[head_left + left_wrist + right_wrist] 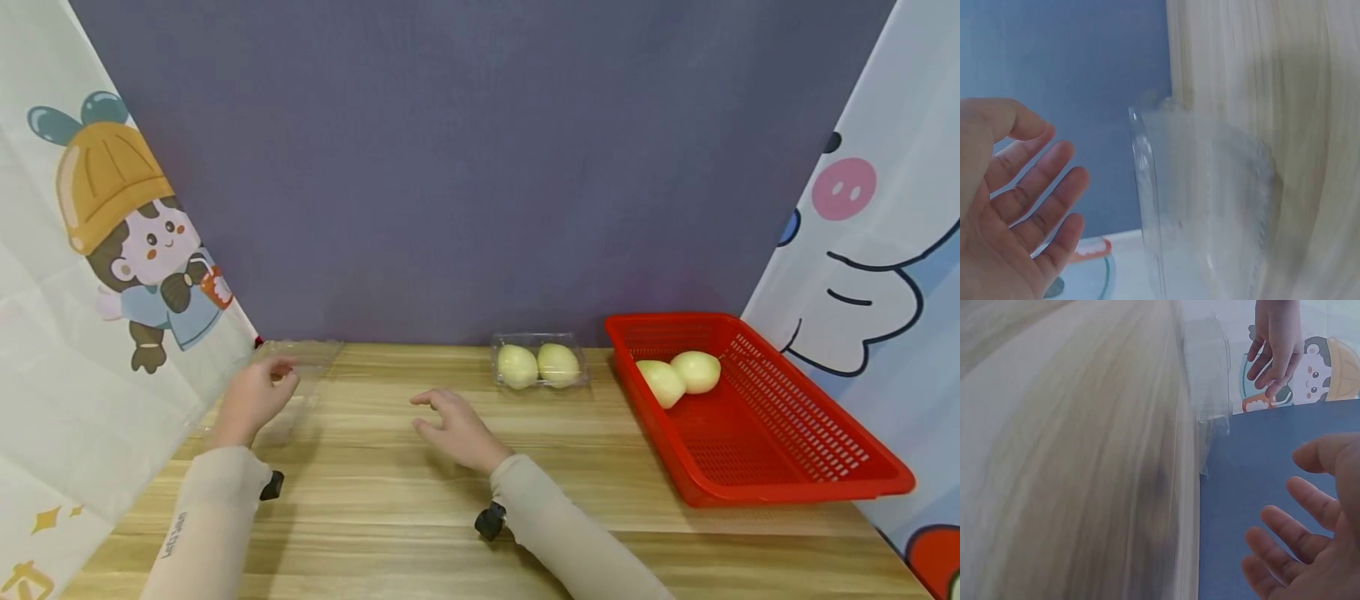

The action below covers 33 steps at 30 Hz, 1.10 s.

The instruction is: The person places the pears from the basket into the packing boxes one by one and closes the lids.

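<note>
My left hand (258, 396) hovers over the clear plastic boxes (303, 408) at the table's left edge, its fingers loosely bent around nothing. In the left wrist view those clear boxes (1204, 206) stand apart from the fingers (1041, 187). My right hand (461, 429) is over the middle of the table, relaxed, with nothing in it. Beyond it, near the back wall, stands a clear plastic box (540, 340) with two pale yellow-green round fruits (558, 365) inside. The right wrist view shows the right hand (1310, 531) with fingers spread.
On the right stands a red plastic basket (750, 450) with slotted sides, two more pale fruits (696, 372) lying at its far left end. A dark blue-grey panel (480, 183) closes off the back of the wooden table (360, 517). Cartoon-printed sheets (45, 333) hang on both sides.
</note>
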Tool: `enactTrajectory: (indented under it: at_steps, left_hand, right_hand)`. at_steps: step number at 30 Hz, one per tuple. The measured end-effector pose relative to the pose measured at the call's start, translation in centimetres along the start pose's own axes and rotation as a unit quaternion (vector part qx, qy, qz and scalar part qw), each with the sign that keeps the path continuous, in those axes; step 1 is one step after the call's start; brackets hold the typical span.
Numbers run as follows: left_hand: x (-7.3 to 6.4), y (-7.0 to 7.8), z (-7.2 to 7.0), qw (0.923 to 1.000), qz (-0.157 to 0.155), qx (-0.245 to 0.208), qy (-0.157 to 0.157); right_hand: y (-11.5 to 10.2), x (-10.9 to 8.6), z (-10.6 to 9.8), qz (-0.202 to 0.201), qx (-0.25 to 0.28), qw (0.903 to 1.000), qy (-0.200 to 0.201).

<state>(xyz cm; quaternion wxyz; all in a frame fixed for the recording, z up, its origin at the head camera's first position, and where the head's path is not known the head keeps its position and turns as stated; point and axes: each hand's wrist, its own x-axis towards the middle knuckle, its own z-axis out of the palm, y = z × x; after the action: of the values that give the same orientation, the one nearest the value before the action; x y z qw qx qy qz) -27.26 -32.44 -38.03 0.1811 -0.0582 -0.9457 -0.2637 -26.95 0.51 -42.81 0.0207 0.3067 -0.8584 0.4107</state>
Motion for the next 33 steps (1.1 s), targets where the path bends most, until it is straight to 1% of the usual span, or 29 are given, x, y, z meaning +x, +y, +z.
enactTrajectory:
  at_steps: [3,8,15,19,25,29,33]
  left_hand:
    - [-0.1,-0.7,-0.4,0.9999,-0.012,0.003,0.004]
    - [-0.4,-1.8,-1.0,0.9996,-0.02,0.014,0.015]
    - [-0.3,-3.5,-1.9,0.9987,-0.027,0.042,0.012]
    - [-0.3,-4.5,-2.5,0.9977,-0.042,0.053,0.011]
    - [-0.6,-5.8,-3.2,0.9949,-0.077,0.065,-0.008]
    - [-1.0,-6.8,-3.4,0.9933,-0.082,0.079,-0.017]
    - [-1.4,-7.6,-3.7,0.9903,-0.096,0.089,-0.046]
  right_hand:
    - [-0.2,0.1,0.3,0.001,0.002,1.0,-0.003]
    - [-0.3,0.3,0.9,-0.002,0.001,1.0,-0.006]
    - [-0.6,0.3,1.4,-0.002,-0.001,0.9999,-0.015]
    - [-0.9,0.4,1.5,-0.004,0.005,0.9998,-0.021]
    - [-1.0,0.6,1.8,-0.011,-0.005,0.9997,-0.023]
    - [-0.9,0.7,1.9,-0.011,-0.007,0.9996,-0.025]
    - [-0.8,0.7,1.9,-0.012,-0.009,0.9995,-0.028]
